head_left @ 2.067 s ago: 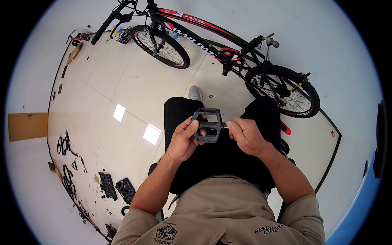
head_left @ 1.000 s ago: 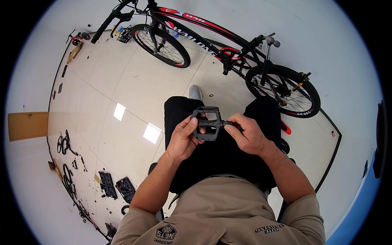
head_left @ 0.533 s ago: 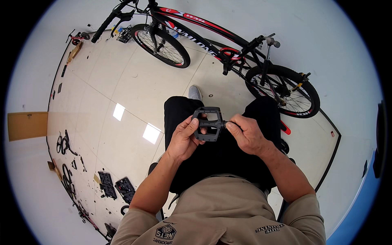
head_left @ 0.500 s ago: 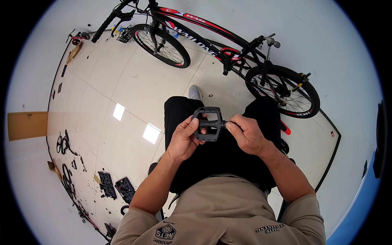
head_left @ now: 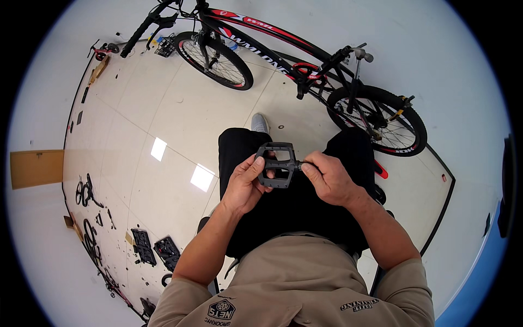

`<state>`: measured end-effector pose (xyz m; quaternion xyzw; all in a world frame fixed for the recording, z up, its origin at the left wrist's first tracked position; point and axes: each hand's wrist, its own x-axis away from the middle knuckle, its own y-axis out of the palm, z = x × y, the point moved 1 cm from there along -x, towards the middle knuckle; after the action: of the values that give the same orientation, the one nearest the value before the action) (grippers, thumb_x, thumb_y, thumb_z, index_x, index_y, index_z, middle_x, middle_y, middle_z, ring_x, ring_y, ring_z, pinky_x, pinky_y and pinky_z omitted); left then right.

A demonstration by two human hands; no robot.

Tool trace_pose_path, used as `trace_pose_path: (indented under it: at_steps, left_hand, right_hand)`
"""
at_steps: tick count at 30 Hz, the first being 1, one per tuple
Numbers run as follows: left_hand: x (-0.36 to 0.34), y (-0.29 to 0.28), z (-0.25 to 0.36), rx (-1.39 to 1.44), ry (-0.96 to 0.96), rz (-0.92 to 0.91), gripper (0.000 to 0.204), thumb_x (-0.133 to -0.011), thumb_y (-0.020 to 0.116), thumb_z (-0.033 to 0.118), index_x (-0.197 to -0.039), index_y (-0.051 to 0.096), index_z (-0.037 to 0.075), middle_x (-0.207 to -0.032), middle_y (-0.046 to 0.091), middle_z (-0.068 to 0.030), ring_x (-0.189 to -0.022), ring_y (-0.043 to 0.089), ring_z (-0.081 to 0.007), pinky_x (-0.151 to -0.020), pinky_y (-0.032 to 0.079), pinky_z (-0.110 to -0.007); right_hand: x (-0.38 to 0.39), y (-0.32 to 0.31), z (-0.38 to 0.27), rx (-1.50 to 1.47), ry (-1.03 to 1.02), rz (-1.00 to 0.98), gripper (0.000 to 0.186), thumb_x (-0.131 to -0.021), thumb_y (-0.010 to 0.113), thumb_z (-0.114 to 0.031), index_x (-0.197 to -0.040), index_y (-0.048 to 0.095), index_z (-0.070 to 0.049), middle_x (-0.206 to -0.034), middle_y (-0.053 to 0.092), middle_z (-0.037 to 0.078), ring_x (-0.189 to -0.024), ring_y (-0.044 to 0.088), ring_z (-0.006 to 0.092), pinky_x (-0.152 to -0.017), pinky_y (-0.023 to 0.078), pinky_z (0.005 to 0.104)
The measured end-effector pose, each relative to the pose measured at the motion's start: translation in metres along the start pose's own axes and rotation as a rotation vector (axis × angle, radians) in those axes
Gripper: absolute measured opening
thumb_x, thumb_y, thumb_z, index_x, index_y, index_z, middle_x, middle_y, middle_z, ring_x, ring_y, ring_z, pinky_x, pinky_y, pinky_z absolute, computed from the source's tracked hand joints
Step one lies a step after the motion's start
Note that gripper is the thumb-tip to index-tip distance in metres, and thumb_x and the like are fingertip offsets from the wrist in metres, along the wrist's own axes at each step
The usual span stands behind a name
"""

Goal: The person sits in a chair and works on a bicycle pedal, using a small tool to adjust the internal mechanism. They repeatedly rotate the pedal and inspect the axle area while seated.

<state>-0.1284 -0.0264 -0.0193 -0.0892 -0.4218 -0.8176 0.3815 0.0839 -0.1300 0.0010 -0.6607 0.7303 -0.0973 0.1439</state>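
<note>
On the far left a plain wooden door (head_left: 37, 169) stands in the pale wall. Dark bicycle parts (head_left: 90, 192) lie on the glossy tiles, then black moulded trays (head_left: 143, 247). A dark printed badge (head_left: 221, 309) with lettering sits on the beige fabric of the person's shirt (head_left: 294, 267).

The left hand (head_left: 245, 186) grips one side of the pedal, its thumb on the near face and fingertips showing through the openings. Above, a bicycle (head_left: 260, 53) with a black frame carries bold white lettering and red panels; its tyres are knobbly. The pedal (head_left: 277, 166) is held over the lap, between the two hands: a dark matt cage with angular corners, two openings and small studs along its bars.

From its right side the spindle (head_left: 300, 165) runs into the right hand (head_left: 331, 180), whose thumb and forefinger close on it, hiding its end. Two seconds ago that thumb lay over the spindle; now it lies lower, the forefinger stretched above. The left grip looks unchanged. Farther right come dark shirt lettering (head_left: 358, 306) and a red piece (head_left: 381, 170) on the floor.
</note>
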Motion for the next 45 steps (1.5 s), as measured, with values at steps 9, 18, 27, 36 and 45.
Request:
trace_pose_path:
  at_steps: [9, 18, 27, 36, 45]
  left_hand:
    - [0.001, 0.003, -0.001, -0.010, 0.013, -0.022, 0.029, -0.105, 0.058, 0.030, -0.125, 0.063, 0.009, -0.082, 0.065, -0.0004, -0.069, 0.061, -0.0091, -0.063, 0.050, -0.024]
    - [0.002, 0.003, 0.001, 0.008, 0.017, -0.020, 0.029, -0.106, 0.056, 0.030, -0.124, 0.063, 0.009, -0.082, 0.066, -0.0005, -0.070, 0.061, -0.0092, -0.063, 0.050, -0.025]
    - [0.001, 0.004, 0.001, 0.023, -0.028, 0.045, 0.030, -0.106, 0.056, 0.031, -0.123, 0.064, 0.008, -0.078, 0.064, -0.0001, -0.065, 0.059, -0.0093, -0.060, 0.048, -0.024]
    - [0.002, 0.003, 0.001, 0.079, -0.085, 0.013, 0.028, -0.105, 0.059, 0.029, -0.121, 0.064, 0.007, -0.078, 0.065, -0.0008, -0.065, 0.060, -0.0095, -0.057, 0.048, -0.024]
    - [0.002, 0.004, 0.003, 0.059, -0.054, 0.023, 0.027, -0.105, 0.058, 0.028, -0.121, 0.065, 0.007, -0.079, 0.066, -0.0020, -0.065, 0.061, -0.0095, -0.058, 0.050, -0.024]
  right_hand:
    - [-0.001, 0.002, 0.004, 0.071, -0.067, 0.056, 0.016, -0.100, 0.060, -0.012, -0.088, 0.055, -0.002, -0.069, 0.056, 0.013, -0.058, 0.055, 0.0297, -0.056, 0.045, 0.0380]
    - [0.003, 0.002, 0.012, -0.111, 0.050, 0.016, 0.019, -0.103, 0.056, -0.015, -0.092, 0.059, 0.000, -0.067, 0.054, 0.010, -0.057, 0.051, 0.0211, -0.057, 0.043, 0.0336]
    - [0.001, 0.001, 0.002, -0.044, 0.015, -0.009, 0.011, -0.098, 0.061, -0.011, -0.096, 0.060, 0.000, -0.071, 0.057, 0.011, -0.058, 0.054, 0.0220, -0.057, 0.044, 0.0346]
    - [-0.001, 0.003, 0.006, 0.106, -0.104, 0.012, 0.018, -0.098, 0.063, -0.013, -0.087, 0.054, -0.002, -0.069, 0.055, 0.013, -0.057, 0.054, 0.0296, -0.054, 0.043, 0.0381]
    - [0.006, 0.005, 0.020, -0.069, 0.053, -0.012, 0.021, -0.100, 0.062, -0.016, -0.086, 0.057, -0.001, -0.064, 0.054, 0.010, -0.052, 0.049, 0.0205, -0.052, 0.041, 0.0342]
